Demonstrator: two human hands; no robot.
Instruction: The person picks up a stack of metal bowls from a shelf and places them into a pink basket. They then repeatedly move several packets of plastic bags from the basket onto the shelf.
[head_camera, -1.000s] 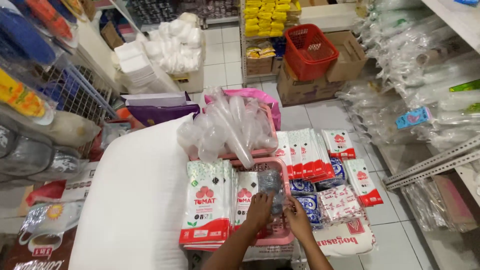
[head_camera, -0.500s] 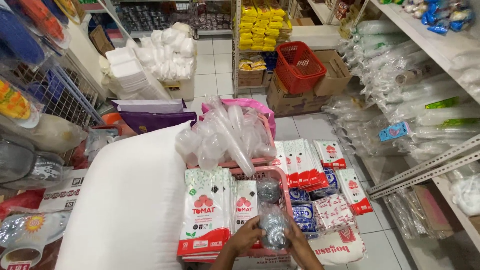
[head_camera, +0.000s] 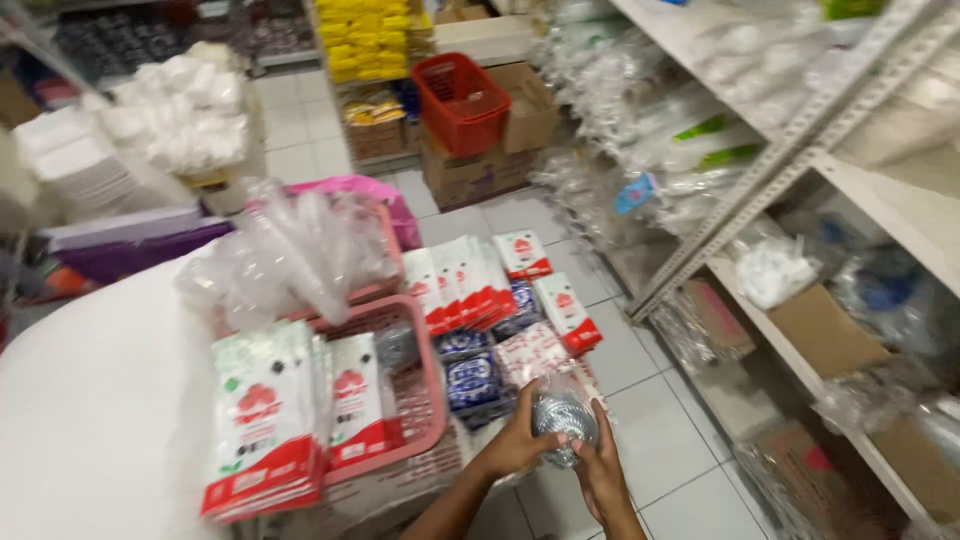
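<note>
Lifted clear of pink basket (head_camera: 425, 400): clear-wrapped silvery bundle (head_camera: 563, 420) clasped between left hand (head_camera: 520, 440), right hand (head_camera: 603, 470).

Left hand (head_camera: 515, 440) and right hand (head_camera: 603, 470) gripping a clear bag of silvery scourers (head_camera: 563, 420), just right of a pink basket (head_camera: 425, 400), red-and-white packets (head_camera: 265, 430) left of the basket, red crate (head_camera: 460, 100) far beyond it
</note>
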